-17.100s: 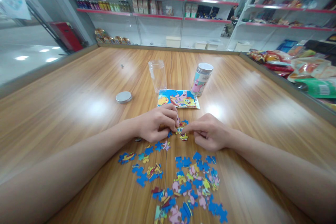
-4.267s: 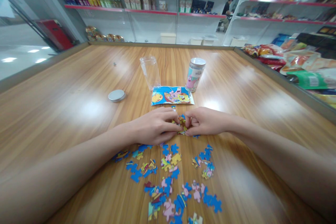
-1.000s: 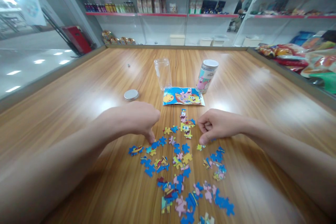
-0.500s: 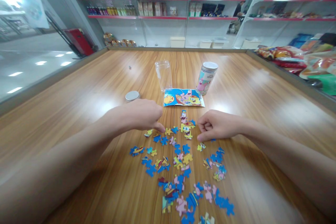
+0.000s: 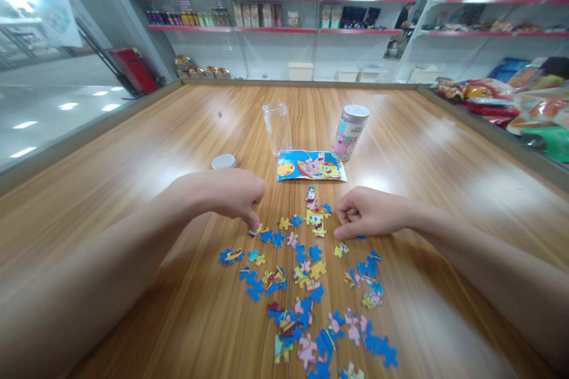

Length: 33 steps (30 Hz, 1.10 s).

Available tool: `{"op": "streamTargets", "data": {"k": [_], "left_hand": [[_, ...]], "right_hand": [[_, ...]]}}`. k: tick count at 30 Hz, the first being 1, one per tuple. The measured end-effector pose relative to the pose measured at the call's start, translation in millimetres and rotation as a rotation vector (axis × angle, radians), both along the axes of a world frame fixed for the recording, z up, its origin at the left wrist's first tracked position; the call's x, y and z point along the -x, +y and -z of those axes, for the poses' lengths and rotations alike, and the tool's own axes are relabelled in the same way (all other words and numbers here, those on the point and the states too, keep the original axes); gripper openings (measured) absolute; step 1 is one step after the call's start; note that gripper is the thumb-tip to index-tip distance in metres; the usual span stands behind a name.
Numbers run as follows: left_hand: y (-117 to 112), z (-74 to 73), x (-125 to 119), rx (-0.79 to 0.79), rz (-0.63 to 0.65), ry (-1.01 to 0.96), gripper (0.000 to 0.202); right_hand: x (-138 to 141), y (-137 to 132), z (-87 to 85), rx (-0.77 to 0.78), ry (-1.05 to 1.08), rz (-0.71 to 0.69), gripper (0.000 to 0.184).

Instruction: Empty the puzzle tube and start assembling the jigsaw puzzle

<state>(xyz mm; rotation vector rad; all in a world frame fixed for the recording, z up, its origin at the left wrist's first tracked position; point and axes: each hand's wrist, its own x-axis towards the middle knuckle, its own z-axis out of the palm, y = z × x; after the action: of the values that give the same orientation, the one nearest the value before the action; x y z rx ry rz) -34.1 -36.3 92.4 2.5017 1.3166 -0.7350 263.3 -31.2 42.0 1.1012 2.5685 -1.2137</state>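
Note:
My left hand [image 5: 237,194] is closed, its fingers curled and the tips down on a small yellow-and-blue puzzle piece [image 5: 255,231], partly covering it. Resting on the table to the right, my right hand [image 5: 367,212] has its fingers curled in and nothing visible in them. Between the hands stands a joined strip of puzzle pieces [image 5: 316,216] with cartoon faces. Loose puzzle pieces [image 5: 306,308], mostly blue, pink and yellow, lie scattered toward me. Beyond the strip lies the picture sheet [image 5: 311,166], showing cartoon characters in a boat.
Behind the sheet stand a clear open jar [image 5: 277,129] and a labelled can [image 5: 351,133] with a silvery lid. A round lid [image 5: 223,161] lies past my left hand. Packaged goods [image 5: 493,100] are piled at the right edge; stocked shelves [image 5: 275,29] line the back.
My left hand has moved left and slightly down, from beside the yellow piece onto the small yellow-and-blue puzzle piece. My right hand has stayed in place.

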Motion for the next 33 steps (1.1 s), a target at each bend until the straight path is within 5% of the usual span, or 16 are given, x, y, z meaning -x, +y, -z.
{"op": "streamTargets", "data": {"k": [4,16,22,33], "left_hand": [[-6,-4.2,2,-0.077,0.017,-0.082,0.023],[-14,6.4,-11,0.013,0.091,-0.034,0.003],[-7,12.6,-9,-0.077,0.011,-0.058,0.027],[-4,17.2,-10,-0.107,0.069,-0.098,0.019]], "right_hand": [[0,0,0.3,0.002,-0.004,0.004,0.035],[1,0,-1.1,-0.015,0.002,0.000,0.032],[0,0,-0.3,0.022,0.020,0.004,0.035],[0,0,-0.1,0.011,0.025,0.008,0.033]]}}
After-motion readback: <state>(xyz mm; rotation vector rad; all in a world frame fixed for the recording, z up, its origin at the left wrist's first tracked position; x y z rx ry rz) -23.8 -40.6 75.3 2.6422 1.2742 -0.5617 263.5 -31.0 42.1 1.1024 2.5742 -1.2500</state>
